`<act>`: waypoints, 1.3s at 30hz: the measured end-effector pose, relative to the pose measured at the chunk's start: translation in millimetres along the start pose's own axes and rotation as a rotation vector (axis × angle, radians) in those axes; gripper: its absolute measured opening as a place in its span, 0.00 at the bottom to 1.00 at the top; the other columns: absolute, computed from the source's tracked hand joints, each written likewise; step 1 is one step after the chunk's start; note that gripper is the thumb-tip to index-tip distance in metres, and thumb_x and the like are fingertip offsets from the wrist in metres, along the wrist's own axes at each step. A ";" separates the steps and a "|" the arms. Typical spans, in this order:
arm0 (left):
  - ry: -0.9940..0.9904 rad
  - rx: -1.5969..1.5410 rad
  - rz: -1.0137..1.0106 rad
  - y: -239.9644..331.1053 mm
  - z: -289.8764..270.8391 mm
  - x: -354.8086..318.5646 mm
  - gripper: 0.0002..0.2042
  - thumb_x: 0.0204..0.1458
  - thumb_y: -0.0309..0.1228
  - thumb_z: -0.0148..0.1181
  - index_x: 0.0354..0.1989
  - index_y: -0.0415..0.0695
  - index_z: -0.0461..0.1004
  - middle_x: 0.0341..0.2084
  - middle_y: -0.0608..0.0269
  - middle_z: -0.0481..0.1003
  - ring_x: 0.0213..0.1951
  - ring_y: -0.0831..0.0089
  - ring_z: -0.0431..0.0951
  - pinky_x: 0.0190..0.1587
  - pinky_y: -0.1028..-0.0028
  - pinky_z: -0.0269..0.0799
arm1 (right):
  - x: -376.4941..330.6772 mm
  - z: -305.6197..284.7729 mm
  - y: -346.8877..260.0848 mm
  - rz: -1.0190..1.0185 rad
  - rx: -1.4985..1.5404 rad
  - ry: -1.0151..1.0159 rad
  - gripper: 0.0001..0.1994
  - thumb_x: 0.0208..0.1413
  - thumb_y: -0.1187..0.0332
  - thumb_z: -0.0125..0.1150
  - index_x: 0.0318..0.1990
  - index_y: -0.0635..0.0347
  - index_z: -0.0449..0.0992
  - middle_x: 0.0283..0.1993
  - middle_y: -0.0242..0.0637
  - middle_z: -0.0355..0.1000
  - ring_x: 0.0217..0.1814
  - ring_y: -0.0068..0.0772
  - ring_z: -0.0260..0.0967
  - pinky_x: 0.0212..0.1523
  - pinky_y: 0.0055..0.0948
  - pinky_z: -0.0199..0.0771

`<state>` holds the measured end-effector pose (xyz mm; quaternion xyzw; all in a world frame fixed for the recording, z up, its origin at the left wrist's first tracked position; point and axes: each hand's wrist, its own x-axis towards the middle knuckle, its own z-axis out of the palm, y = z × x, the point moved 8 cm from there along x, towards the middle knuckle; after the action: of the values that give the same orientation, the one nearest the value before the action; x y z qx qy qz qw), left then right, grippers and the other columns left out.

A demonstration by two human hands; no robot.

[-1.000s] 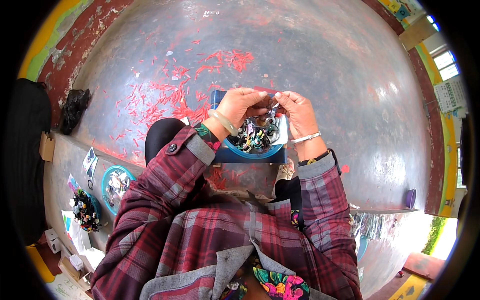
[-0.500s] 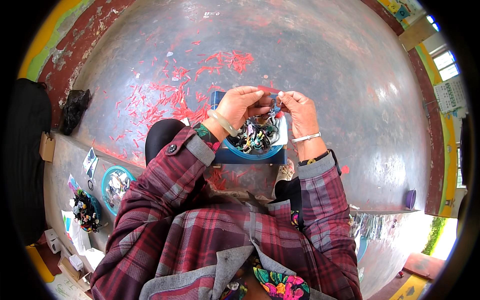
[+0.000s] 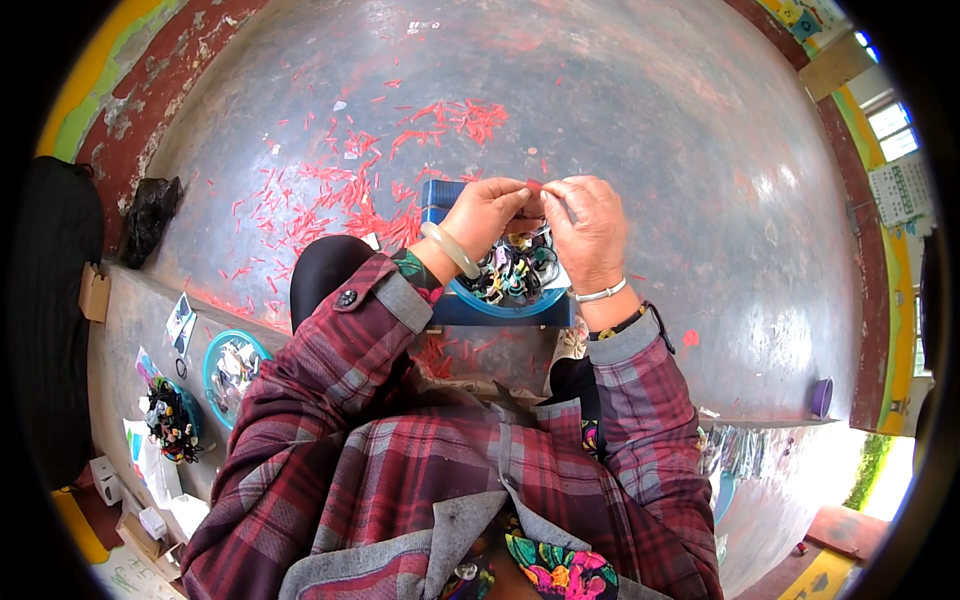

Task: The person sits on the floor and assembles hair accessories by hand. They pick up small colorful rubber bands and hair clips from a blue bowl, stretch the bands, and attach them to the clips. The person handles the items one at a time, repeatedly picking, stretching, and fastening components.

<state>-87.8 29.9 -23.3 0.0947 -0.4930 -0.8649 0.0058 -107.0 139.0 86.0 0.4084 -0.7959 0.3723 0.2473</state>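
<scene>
Left hand (image 3: 490,212), right hand (image 3: 590,225) clamp fingertips on small red strip (image 3: 534,186) over blue basin (image 3: 512,312). Strip looks light, thin, flexible, possibly easily torn; ends likely best hold.

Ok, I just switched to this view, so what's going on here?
A person pinches a small flat red strip between the fingertips of the left hand and right hand, which hide most of it. Just below the hands sits a round blue basin filled with small black and multicoloured pieces. Many thin red scraps lie scattered across the smooth grey floor, mostly ahead and to the person's left.
</scene>
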 end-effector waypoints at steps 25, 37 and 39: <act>-0.025 1.067 0.501 25.4 21.6 -16.1 0.09 0.48 0.23 0.51 0.37 0.36 0.72 0.27 0.44 0.72 0.30 0.52 0.75 0.31 0.67 0.70 | -8.4 18.6 -13.4 -0.197 -0.272 -0.158 0.01 0.41 0.70 0.54 0.22 0.53 0.69 0.25 0.30 0.65 0.32 0.32 0.64 0.37 0.33 0.60; -0.016 1.064 0.530 28.7 25.1 -19.4 0.09 0.49 0.23 0.50 0.37 0.35 0.72 0.28 0.44 0.73 0.32 0.50 0.75 0.32 0.66 0.70 | -7.7 17.8 -5.9 -0.087 -0.193 -0.163 0.02 0.40 0.70 0.57 0.23 0.54 0.70 0.26 0.31 0.66 0.32 0.35 0.65 0.35 0.35 0.60; -0.006 1.068 0.536 29.9 25.0 -20.1 0.09 0.49 0.23 0.50 0.38 0.36 0.72 0.28 0.44 0.74 0.33 0.50 0.75 0.33 0.66 0.70 | -8.1 18.3 -4.5 -0.078 -0.192 -0.176 0.02 0.40 0.70 0.57 0.23 0.54 0.70 0.26 0.31 0.66 0.33 0.35 0.65 0.35 0.35 0.60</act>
<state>-74.8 38.0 17.8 -0.0455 -0.8663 -0.4659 0.1743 -100.4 126.5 71.2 0.4447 -0.8299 0.2473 0.2289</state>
